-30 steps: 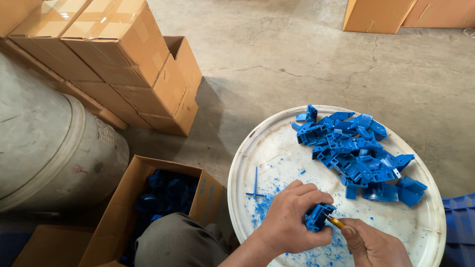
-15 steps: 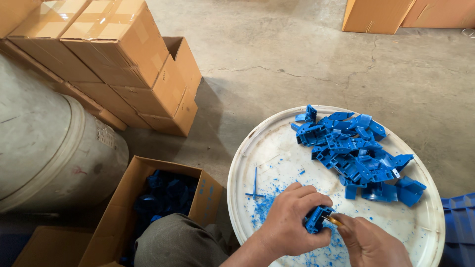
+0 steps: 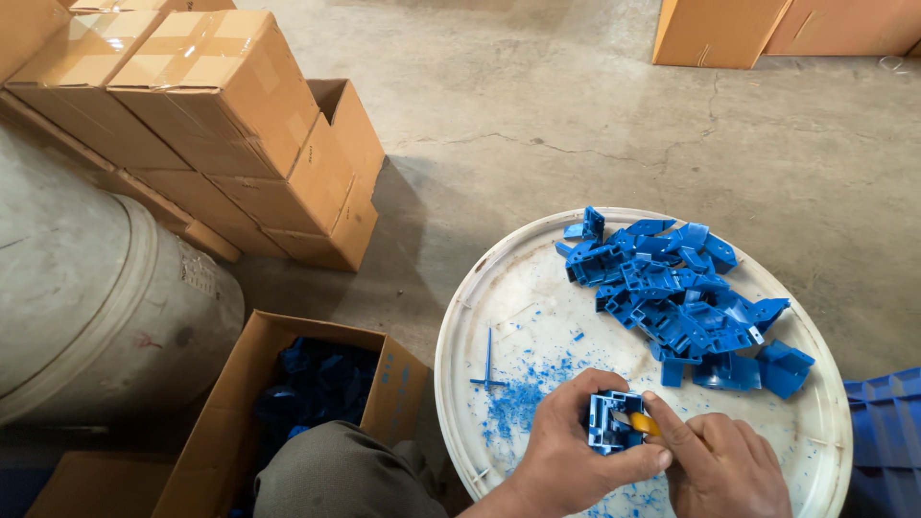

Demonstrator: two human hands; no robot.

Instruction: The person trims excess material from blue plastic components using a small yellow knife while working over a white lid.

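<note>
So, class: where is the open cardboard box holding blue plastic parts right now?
In the head view, the open cardboard box sits at lower left on the concrete floor, between the grey drum and the round white tray, beside the person's knee.

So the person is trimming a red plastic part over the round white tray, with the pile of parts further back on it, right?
Not quite: the plastic part held in the left hand is blue, not red, as the head view shows. The rest holds: it is over the round white tray, and the pile of blue parts lies further back.
</note>
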